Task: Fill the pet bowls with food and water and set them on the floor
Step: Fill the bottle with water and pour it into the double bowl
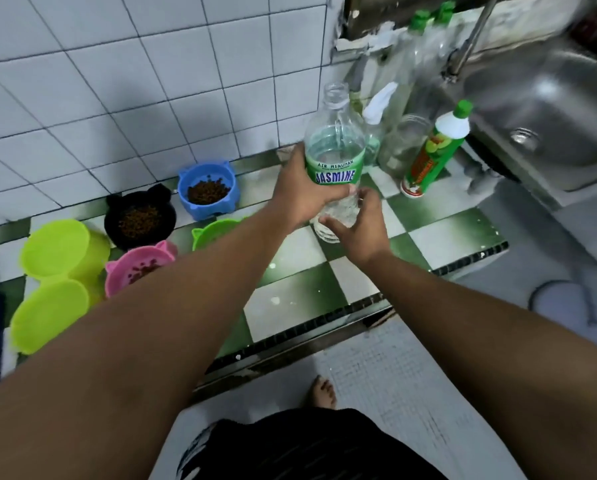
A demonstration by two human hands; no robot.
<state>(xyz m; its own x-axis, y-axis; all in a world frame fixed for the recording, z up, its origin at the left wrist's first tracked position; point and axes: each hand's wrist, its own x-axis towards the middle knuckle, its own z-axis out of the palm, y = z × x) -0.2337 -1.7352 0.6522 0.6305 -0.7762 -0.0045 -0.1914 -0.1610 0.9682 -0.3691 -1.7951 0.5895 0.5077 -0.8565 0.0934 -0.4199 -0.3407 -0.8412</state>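
A clear water bottle (335, 140) with a green label stands uncapped on the checkered counter (290, 296). My left hand (304, 192) is wrapped around its middle, and my right hand (359, 223) cups its base. To the left sit cat-eared bowls. The blue bowl (207, 190) and the black bowl (140, 220) hold brown kibble. The pink bowl (138, 268) also holds some kibble. My left forearm hides most of a green bowl (214, 232), so its contents are not visible.
Two lime-green round containers (61, 251) (49, 315) sit at the counter's left end. Behind the bottle stand a glass jar (406, 145), a green dish-soap bottle (435, 150) and tall clear bottles. A steel sink (546, 109) with a tap is at the right. My bare foot (323, 393) is on the floor.
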